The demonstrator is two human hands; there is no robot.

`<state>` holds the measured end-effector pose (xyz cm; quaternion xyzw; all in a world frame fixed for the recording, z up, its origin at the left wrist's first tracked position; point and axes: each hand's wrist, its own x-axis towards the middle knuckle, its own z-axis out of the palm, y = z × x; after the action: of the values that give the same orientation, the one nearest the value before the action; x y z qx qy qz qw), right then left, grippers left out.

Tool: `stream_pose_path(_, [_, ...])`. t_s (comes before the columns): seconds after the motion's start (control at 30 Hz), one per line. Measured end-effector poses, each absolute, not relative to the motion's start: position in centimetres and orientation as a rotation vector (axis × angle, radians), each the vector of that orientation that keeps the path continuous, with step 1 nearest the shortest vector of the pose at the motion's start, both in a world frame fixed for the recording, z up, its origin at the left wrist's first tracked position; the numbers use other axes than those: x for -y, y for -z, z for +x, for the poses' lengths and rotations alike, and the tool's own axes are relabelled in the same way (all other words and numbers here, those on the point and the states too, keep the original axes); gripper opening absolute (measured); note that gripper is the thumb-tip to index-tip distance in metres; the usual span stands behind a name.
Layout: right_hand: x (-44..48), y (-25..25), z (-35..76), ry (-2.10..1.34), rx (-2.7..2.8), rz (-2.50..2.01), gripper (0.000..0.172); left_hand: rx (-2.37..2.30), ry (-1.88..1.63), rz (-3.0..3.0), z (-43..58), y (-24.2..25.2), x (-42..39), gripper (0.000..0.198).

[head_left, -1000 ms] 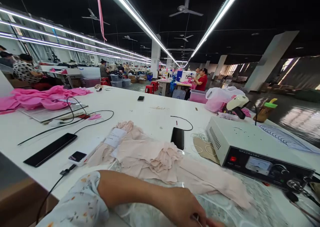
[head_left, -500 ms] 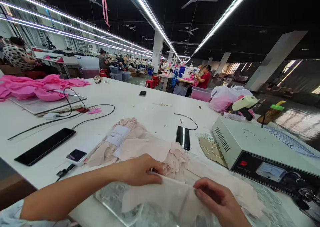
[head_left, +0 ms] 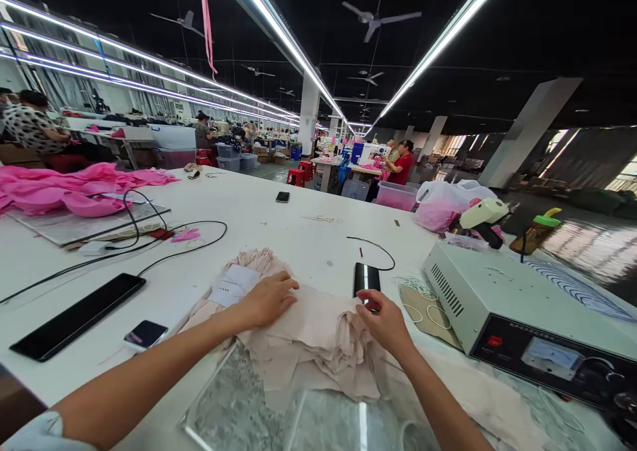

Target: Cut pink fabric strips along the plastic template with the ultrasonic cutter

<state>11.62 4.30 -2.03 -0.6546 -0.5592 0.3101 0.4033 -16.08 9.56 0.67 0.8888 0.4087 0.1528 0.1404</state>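
A layered pile of pale pink fabric pieces lies in front of me, its layers bunched and ruffled toward the right. My left hand rests on the upper left of the pile, fingers stretched out with the thumb a little apart. At the pile's upper right edge is my right hand, thumb and index finger curved with a gap between them. A white paper label lies on the pile's left part. Nearest me, a clear glossy sheet lies over a grey marbled surface, partly under the fabric.
A grey metal box with a dial stands on the right. Phones, a long black device and black cables lie about the white table. Pink fabric is heaped at left. Other people sit farther off.
Both hands have moved away from me, from the glossy sheet onto the fabric pile. The pale piece they held over the sheet is no longer there. The view has shifted slightly.
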Motion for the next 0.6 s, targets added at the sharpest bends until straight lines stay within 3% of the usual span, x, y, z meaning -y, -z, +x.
stream_pose_path(0.2, [1.1, 2.0, 15.8, -0.636, 1.319, -1.632, 0.026, -0.947, -0.453, 2.781, -14.0, -0.7, -7.4, 0.029])
stream_pose_path(0.6, [16.5, 5.7, 19.5, -0.373, 0.967, -1.723, 0.041, -0.576, -0.426, 2.878, -3.7, -1.9, -6.0, 0.024])
